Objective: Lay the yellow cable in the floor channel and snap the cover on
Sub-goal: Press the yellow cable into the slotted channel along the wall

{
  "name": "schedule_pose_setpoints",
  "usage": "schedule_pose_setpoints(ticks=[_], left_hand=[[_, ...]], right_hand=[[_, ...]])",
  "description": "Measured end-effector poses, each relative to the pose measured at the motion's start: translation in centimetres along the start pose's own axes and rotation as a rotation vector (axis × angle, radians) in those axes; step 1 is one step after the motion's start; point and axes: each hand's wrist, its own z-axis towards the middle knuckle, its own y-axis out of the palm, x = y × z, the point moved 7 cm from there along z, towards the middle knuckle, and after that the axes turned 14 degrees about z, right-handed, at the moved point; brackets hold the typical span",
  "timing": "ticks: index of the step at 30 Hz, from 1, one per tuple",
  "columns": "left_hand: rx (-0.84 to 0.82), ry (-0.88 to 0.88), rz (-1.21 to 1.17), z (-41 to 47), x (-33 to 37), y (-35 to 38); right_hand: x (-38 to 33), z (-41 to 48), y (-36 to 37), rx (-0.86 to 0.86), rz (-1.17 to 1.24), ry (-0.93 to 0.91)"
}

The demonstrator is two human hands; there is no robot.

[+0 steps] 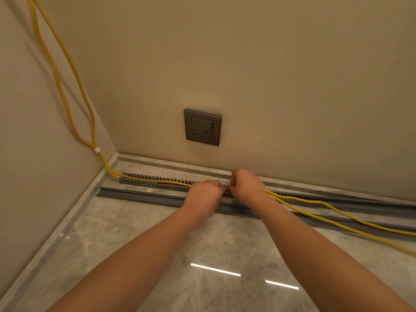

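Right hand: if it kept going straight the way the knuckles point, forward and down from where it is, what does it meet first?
Most likely the slotted channel with the yellow cable, directly under the right hand. Past that comes the wall base, though depth is hard to judge.

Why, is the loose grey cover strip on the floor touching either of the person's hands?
Apart. The head view shows the cover strip lying nearer the camera, while both hands work at the slotted channel beyond it.
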Motion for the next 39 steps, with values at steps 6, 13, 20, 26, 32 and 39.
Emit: schedule_pose_setpoints(ticks=[6,13,20,26,32,39], left_hand=[[-0.134,-0.058,0.145,1.7,0.6,-0.8],[-0.208,-0.06,0.187,2.5,1.5,-1.6],[-0.218,-0.043,0.224,2.3,2.3,-1.5],[-0.217,-0.074,0.214,2.1,2.2,-1.8],[-0.049,-0.027,0.121,2.6,5.1,-1.8],[-0.109,-0.04,0.124,3.7,6.3,-2.1]], right_hand=[[0.4,-0.7,-0.3,-0.01,-0.033,-0.085],[4.0,-1.4,-3.1,-0.106,-0.077,0.075],[6.7,-1.8,-4.1,-0.202,0.237,0.199],[5.6,-0.8,-5.0,-0.04,0.138,0.062],[5.5,-1.2,-3.9,-0.012,-0.067,-0.023],[5.6,-1.8,-4.0,0.017,-0.14,-0.112]])
